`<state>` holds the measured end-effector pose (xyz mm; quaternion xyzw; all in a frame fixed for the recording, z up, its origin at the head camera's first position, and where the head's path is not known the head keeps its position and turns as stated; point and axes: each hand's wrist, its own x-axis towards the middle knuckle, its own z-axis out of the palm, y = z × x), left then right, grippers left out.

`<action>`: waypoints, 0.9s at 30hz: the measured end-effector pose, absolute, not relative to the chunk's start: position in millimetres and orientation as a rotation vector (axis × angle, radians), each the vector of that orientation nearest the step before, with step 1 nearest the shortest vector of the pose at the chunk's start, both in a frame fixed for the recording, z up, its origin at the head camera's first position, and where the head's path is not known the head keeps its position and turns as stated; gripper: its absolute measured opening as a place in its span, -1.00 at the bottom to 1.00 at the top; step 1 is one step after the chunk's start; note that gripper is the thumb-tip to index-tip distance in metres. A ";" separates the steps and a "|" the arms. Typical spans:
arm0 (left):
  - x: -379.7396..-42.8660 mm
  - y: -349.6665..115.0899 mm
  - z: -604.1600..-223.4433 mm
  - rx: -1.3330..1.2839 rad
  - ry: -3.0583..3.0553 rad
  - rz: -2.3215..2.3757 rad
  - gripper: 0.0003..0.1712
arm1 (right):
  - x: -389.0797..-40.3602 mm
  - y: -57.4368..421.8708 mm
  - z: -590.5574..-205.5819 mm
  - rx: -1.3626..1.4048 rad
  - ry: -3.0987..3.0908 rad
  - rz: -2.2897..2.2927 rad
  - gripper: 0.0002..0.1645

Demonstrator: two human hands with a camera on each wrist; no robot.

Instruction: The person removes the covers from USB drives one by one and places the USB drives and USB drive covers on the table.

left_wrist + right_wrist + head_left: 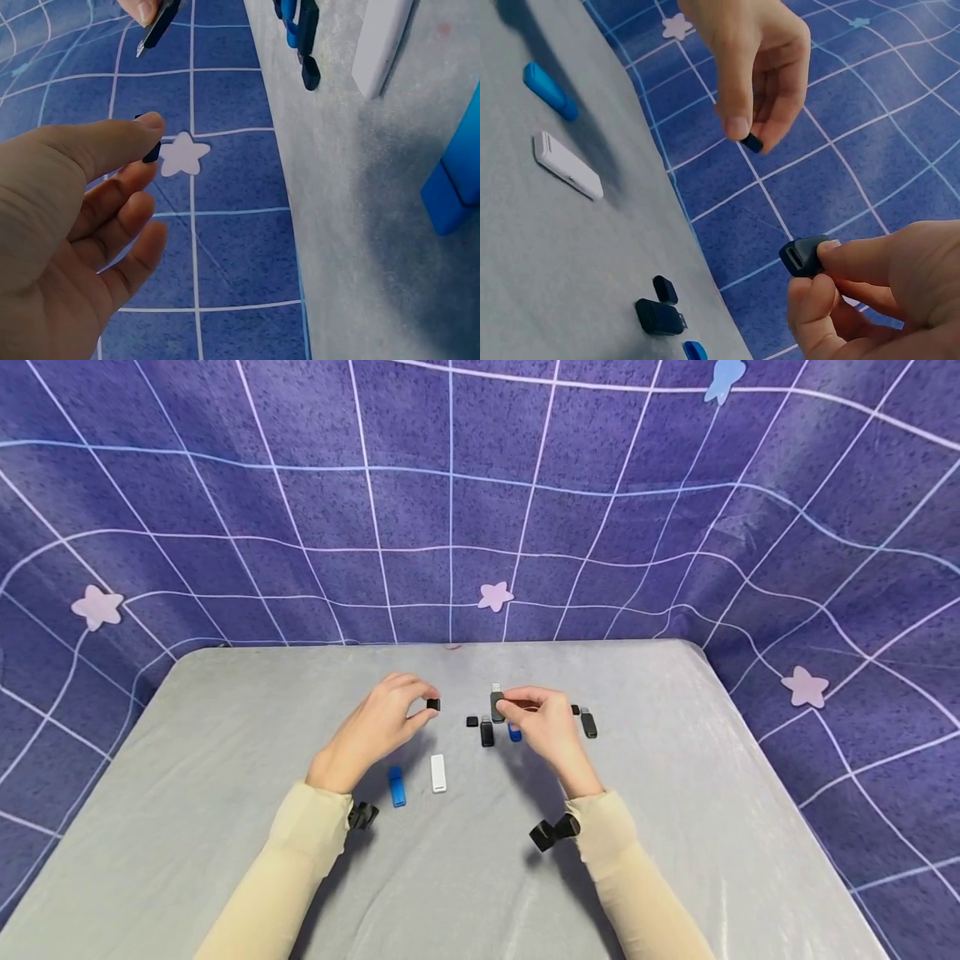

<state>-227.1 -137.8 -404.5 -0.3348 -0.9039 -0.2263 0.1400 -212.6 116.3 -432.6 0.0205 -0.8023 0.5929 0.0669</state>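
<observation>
My left hand [381, 720] pinches a small black cap [433, 704] between thumb and fingertips, above the table. Off to its right, my right hand [549, 728] holds a black USB stick [497, 705] by its body, the bare metal plug pointing away from me. Cap and stick are apart. In the right wrist view the stick's slotted rear end [796, 259] faces the camera. Below the hands lie another uncapped black USB stick [487, 734], a loose black cap [472, 722] and a blue piece [514, 733], partly hidden by the right hand.
Nearer me lie a blue USB stick [397, 787] and a white one [438, 774]. Right of the right hand are a dark uncapped stick [589, 724] and a small black cap [575, 710]. A purple grid-patterned curtain [420, 510] hangs behind the grey cloth-covered table [225, 735].
</observation>
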 end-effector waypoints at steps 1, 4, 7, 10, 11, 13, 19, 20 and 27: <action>-228.5 -137.5 -405.1 -0.966 -2.617 -0.650 -0.81 | -213.5 114.8 -433.2 0.056 -2.415 1.798 -0.81; -232.2 -136.5 -406.5 -0.959 -2.632 -0.645 -0.80 | -215.1 110.7 -434.0 0.034 -2.414 1.829 -0.82; -235.5 -135.0 -407.5 -0.960 -2.641 -0.638 -0.80 | -216.7 106.8 -434.7 0.017 -2.409 1.854 -0.81; -239.3 -133.2 -408.8 -0.962 -2.653 -0.630 -0.79 | -218.2 103.3 -434.7 -0.003 -2.405 1.870 -0.81; -240.5 -132.7 -409.0 -0.965 -2.656 -0.630 -0.79 | -219.1 102.1 -435.0 -0.005 -2.401 1.881 -0.81; -243.1 -132.1 -410.3 -0.970 -2.666 -0.630 -0.78 | -220.2 99.8 -435.7 -0.013 -2.396 1.901 -0.83; -247.4 -132.9 -415.0 -0.974 -2.701 -0.637 -0.78 | -224.1 94.9 -442.5 -0.033 -2.396 1.936 -0.84; -247.4 -133.0 -415.7 -0.971 -2.708 -0.638 -0.78 | -224.7 94.4 -443.7 -0.036 -2.400 1.937 -0.84; -250.1 -132.3 -421.5 -0.977 -2.726 -0.643 -0.77 | -227.4 90.4 -449.2 -0.051 -2.420 1.945 -0.81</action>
